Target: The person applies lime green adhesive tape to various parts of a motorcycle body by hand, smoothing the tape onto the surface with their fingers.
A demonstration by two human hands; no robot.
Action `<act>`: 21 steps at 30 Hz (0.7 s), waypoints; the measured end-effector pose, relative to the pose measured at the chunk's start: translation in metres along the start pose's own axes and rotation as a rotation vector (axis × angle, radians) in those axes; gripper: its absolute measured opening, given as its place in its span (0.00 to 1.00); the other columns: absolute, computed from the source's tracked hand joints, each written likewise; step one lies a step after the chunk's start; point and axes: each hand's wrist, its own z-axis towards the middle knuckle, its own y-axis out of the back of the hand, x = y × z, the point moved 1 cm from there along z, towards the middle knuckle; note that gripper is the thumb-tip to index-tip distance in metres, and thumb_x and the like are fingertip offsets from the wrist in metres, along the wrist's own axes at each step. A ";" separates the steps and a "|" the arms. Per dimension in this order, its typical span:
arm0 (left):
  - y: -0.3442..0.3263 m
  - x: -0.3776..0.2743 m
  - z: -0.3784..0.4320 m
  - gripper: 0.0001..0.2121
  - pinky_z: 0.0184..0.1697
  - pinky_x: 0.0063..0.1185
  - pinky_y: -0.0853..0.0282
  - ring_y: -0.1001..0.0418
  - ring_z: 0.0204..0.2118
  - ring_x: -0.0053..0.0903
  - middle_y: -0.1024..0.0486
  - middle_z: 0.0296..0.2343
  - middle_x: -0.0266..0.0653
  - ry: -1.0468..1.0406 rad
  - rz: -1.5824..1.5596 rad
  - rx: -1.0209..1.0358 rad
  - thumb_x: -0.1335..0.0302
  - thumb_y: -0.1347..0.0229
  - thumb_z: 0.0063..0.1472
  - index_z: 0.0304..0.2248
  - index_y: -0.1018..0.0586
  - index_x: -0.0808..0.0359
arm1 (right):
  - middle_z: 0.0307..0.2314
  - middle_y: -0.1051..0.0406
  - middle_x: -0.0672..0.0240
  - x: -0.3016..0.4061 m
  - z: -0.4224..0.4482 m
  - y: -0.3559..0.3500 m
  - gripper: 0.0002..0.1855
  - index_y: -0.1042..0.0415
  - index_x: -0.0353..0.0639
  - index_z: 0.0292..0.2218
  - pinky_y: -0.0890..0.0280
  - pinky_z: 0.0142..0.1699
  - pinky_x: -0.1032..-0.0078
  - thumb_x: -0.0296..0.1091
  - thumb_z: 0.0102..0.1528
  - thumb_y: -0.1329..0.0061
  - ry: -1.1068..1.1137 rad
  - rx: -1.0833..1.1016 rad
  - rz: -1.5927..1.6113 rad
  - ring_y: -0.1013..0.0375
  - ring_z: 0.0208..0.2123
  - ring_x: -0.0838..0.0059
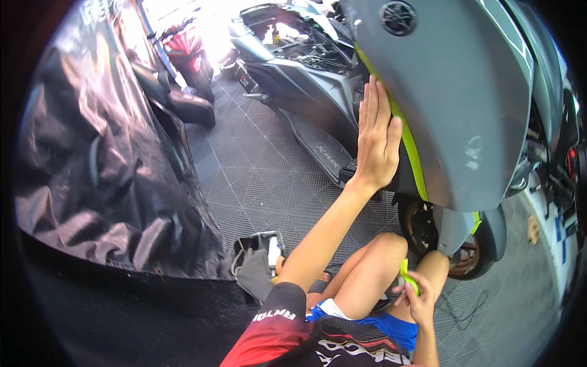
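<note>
My left hand (378,137) lies flat with fingers extended along the inner edge of a grey scooter front panel (458,101). A bright yellow-green strip (411,158) runs down that edge, right beside my thumb. Low in front of my body, my right hand (419,296) pinches a short, curled yellow-green piece (408,277), either film or thin plastic. It is held over my right thigh, apart from the scooter. The panel carries a round black emblem (398,18) near its top and a pale smudge lower down. Beneath it stands the front wheel (467,259).
The scooter's footboard (325,151) extends beyond my left hand. An open container (275,238) with a grey cloth (254,273) sits by my left arm. A black sheet cover (114,183) fills the left side. Farther back stands a red motorcycle (185,50). Ribbed tiles (247,169) cover the floor.
</note>
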 end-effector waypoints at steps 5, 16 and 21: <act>-0.003 0.011 0.048 0.33 0.74 0.39 0.69 0.62 0.75 0.45 0.57 0.71 0.56 0.069 -0.177 -0.196 0.55 0.69 0.78 0.70 0.52 0.73 | 0.27 0.20 0.55 -0.025 -0.047 0.039 0.16 0.30 0.35 0.54 0.41 0.19 0.84 0.32 0.68 0.51 -0.091 -0.165 -0.064 0.25 0.16 0.74; 0.030 0.005 0.043 0.31 0.75 0.32 0.63 0.61 0.75 0.43 0.56 0.71 0.56 0.162 -0.099 -0.198 0.57 0.63 0.78 0.69 0.47 0.73 | 0.27 0.20 0.55 -0.007 -0.024 0.005 0.18 0.32 0.34 0.57 0.42 0.18 0.86 0.26 0.67 0.52 -0.031 -0.058 0.046 0.33 0.13 0.82; 0.016 -0.085 -0.100 0.18 0.56 0.30 0.33 0.30 0.58 0.40 0.28 0.52 0.50 0.198 -0.301 -0.040 0.73 0.44 0.63 0.50 0.24 0.72 | 0.31 0.21 0.57 0.012 -0.009 -0.007 0.21 0.35 0.34 0.59 0.37 0.27 0.86 0.22 0.66 0.52 0.086 0.036 0.019 0.28 0.24 0.82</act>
